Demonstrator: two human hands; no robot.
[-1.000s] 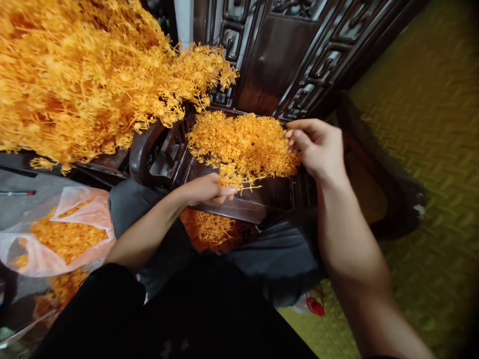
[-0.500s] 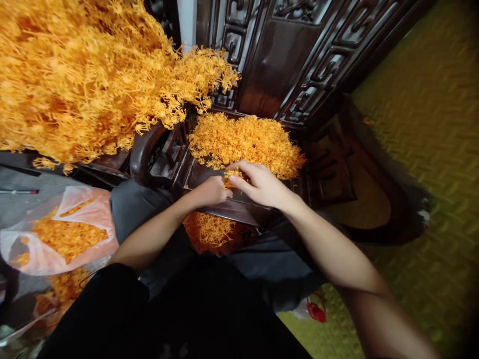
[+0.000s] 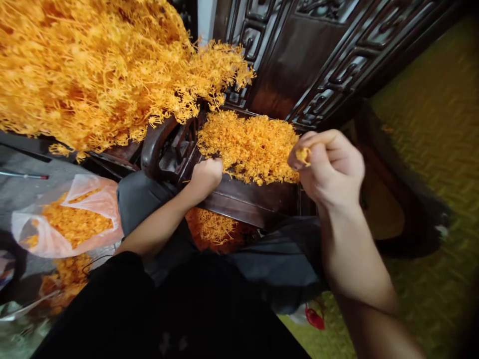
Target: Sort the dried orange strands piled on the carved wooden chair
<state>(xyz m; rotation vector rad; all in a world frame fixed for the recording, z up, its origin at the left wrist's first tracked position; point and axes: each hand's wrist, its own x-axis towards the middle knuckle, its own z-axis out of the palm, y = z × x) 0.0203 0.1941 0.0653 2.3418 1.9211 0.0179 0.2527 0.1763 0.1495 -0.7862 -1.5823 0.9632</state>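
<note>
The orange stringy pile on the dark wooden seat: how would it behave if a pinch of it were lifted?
The orange pile looks like thin tangled strands, so probably light and floppy. The right hand pinches only a small tuft, suggesting it separates easily. Loose ends probably snag and shed.

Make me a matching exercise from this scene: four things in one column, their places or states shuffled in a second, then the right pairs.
Things:
1. right hand
2. left hand
3. plastic bag
4. big orange heap

Places or states:
A. far left, partly filled with orange strands
B. raised, pinching a small orange tuft
C. upper left, largest mass
D. closed at the near edge of the small pile on the dark wooden seat

Pairs: 1-B, 2-D, 3-A, 4-C
</note>
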